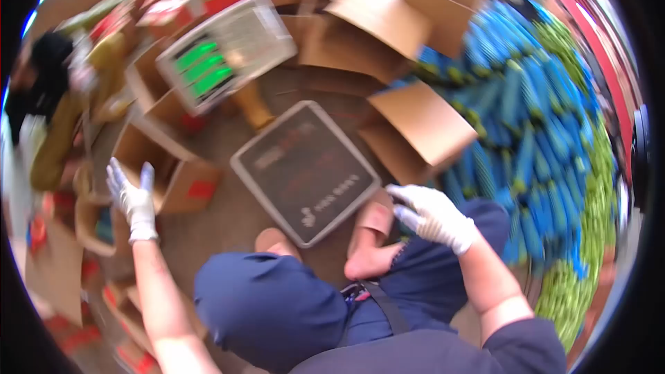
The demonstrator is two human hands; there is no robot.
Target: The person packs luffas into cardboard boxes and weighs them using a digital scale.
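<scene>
My left hand (133, 197), in a pale glove, is raised at the left with its fingers apart and nothing in it, close to an open cardboard box (183, 183). My right hand (433, 215), gloved too, is above my knee with its fingers spread and empty. Between the hands lies the dark platform of a scale (305, 173) with a light rim, bare on top. Beyond it stands the scale's display unit (225, 55) with green digits, too blurred to read. An open box (419, 128) sits just past my right hand.
A large pile of green produce in blue netting (533, 131) fills the right side, with loose green produce (596, 235) along its edge. More open boxes (374, 28) stand at the back and left. Another person (55, 111) is at the far left.
</scene>
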